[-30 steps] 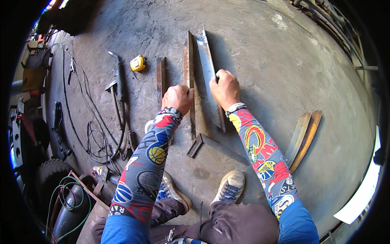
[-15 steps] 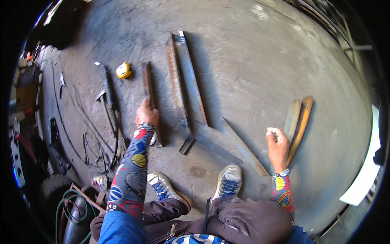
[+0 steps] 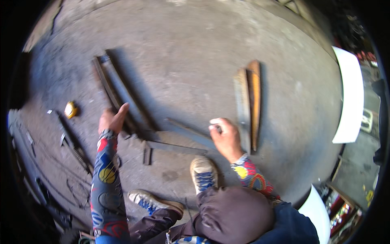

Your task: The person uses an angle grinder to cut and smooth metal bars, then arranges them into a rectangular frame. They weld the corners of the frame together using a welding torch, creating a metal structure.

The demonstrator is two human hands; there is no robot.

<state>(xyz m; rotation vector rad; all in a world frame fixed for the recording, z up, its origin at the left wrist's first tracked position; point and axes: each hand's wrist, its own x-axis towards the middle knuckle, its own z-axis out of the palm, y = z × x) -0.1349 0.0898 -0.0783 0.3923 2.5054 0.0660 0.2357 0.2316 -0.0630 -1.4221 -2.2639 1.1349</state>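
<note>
My left hand [image 3: 110, 120] is at the near part of a long rusty steel angle bar [image 3: 109, 87], thumb raised and fingers around the metal; the exact grip is partly hidden. Beside it runs a second angle bar [image 3: 132, 91], joined to the first at the far end. My right hand [image 3: 226, 138] hovers above the floor with its fingers curled and thumb against them. Something pale shows at the fingertips, too small to name. Just right of this hand lie a grey steel bar [image 3: 242, 105] and an orange-rusted bar [image 3: 254, 101].
A flat steel bar [image 3: 176, 147] and a thinner strip [image 3: 191, 132] lie before my shoes [image 3: 204, 175]. A yellow tape measure [image 3: 70, 110], a dark cabled tool [image 3: 73, 142] and loose cables are at left. A white curved panel [image 3: 348, 95] stands at right.
The view has swung right, so floor things sit further left. My left hand has shifted from the separate short bar to beside the joined bars; that short bar no longer shows apart.
</note>
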